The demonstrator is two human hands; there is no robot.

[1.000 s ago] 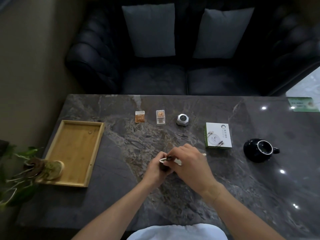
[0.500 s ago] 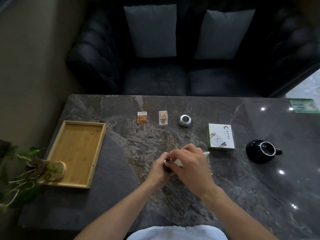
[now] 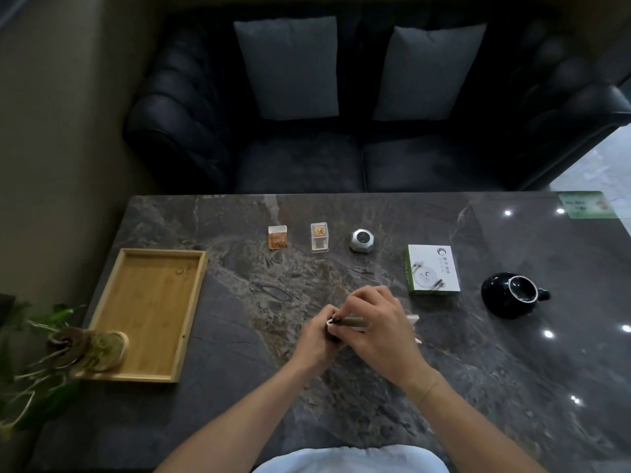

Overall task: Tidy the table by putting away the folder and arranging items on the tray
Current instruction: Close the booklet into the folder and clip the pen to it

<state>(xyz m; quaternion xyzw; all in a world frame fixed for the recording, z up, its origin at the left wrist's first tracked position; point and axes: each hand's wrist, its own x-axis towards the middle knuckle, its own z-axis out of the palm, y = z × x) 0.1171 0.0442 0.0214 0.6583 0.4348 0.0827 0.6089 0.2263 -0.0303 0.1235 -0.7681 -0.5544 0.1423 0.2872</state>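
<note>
Over dark marble table (image 3: 211, 397), left hand (image 3: 316, 339) and right hand (image 3: 379, 332) meet, both pinching 1 slim folded item (image 3: 355, 324).

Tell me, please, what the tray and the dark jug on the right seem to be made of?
The tray looks like bamboo or light wood, matte, with visible grain. The jug is probably glazed ceramic: glossy black, with sharp highlights.

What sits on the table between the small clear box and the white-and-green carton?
In the head view, a silver faceted container stands between the clear box and the carton, apart from both.
</note>
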